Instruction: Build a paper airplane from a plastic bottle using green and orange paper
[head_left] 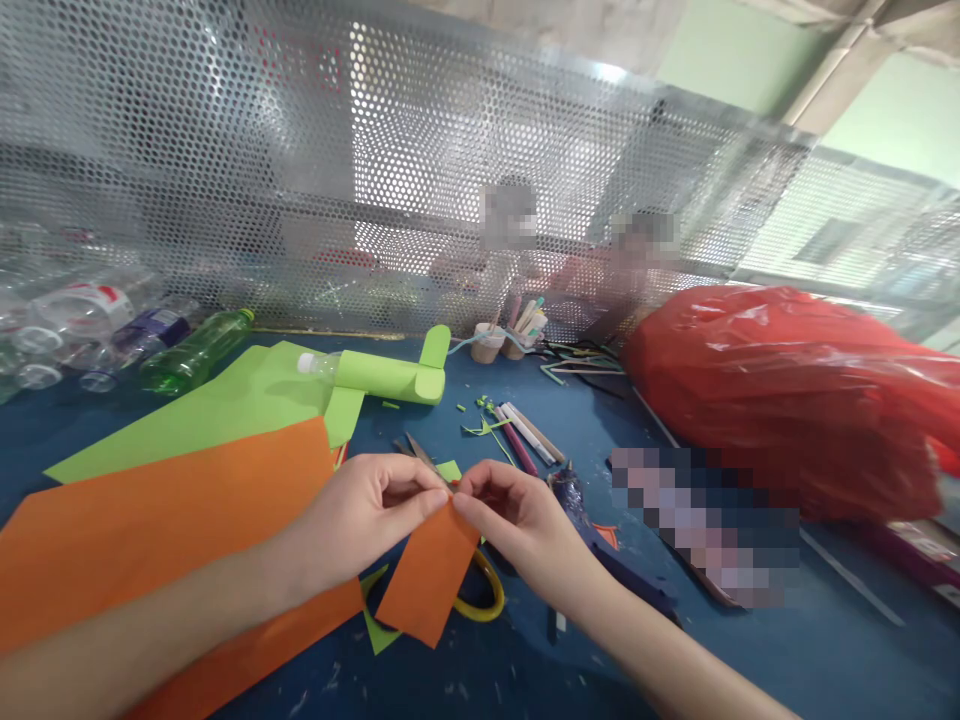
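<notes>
Between the grips: a small orange paper piece, hanging over the scissors, its top edge pinched.
Left grip: thumb and fingertips closed together on that edge; I judge so slight a pinch leaves most of the paper free.
Right grip: likewise closed on the edge, just beside the left one; pinches so near each other probably give me fine control there.
Scissors: beneath the grips, yellow handle toward me, blades pointing away; lying there, they leave both hands free. The hanging paper hides their middle.
Large orange sheet: left of the grips, under the left forearm, overlapping a green sheet; whether the arm presses it, I cannot tell.
Wrapped bottle: beyond the left grip, on its side in green paper, probably kept out of the working spot.
Glue gun: just right of the right grip; it would hamper a low sweep that way.
Beyond the grips: markers, then pen cups, backed by a perforated screen behind the bench.
Far right of the grips: a red bag, crowding that end.
</notes>
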